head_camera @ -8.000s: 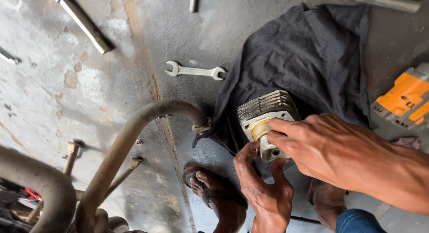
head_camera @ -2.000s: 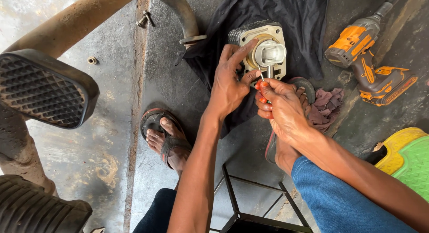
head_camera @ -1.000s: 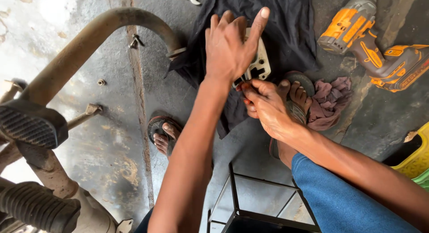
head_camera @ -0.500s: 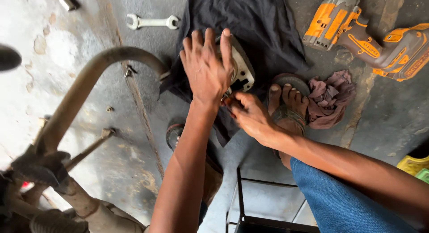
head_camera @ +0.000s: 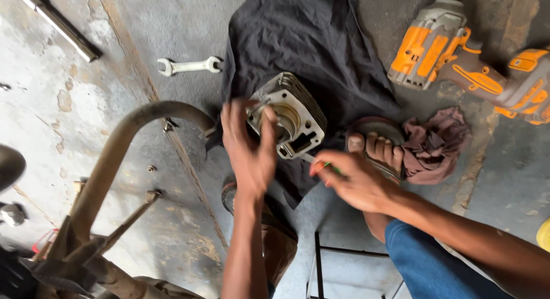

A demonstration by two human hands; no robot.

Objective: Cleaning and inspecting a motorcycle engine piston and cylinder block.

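Fingers point(head_camera: 269, 124) of your left hand point(head_camera: 249, 150) are spreading over the near face of the finned metal cylinder point(head_camera: 289, 118), pressing on it and bracing it more than clasping it, though motion blur is softening the fingertips. Your right hand point(head_camera: 349, 181) is closing its fingers around a slim tool with a green and orange handle point(head_camera: 323, 166), whose metal tip is pointing at the lower edge of the cylinder, touching it or just short of it; you cannot tell which from this blur.

To do this well, you are probably best keeping the left palm pushing the cylinder flat into the dark cloth point(head_camera: 309, 52) so it is not rocking, and keeping the tool tip low and close to the edge rather than levering hard against the bore.

Everything is lying on a stained, patchy concrete floor point(head_camera: 69, 104). An orange and grey power driver point(head_camera: 458, 58) is resting to the right, near a crumpled maroon rag point(head_camera: 435, 147) beside your sandalled foot point(head_camera: 378, 150). A silver spanner point(head_camera: 189, 65) is lying left of the cloth, and a rusty curved frame tube point(head_camera: 126, 144) is arching across the left side.
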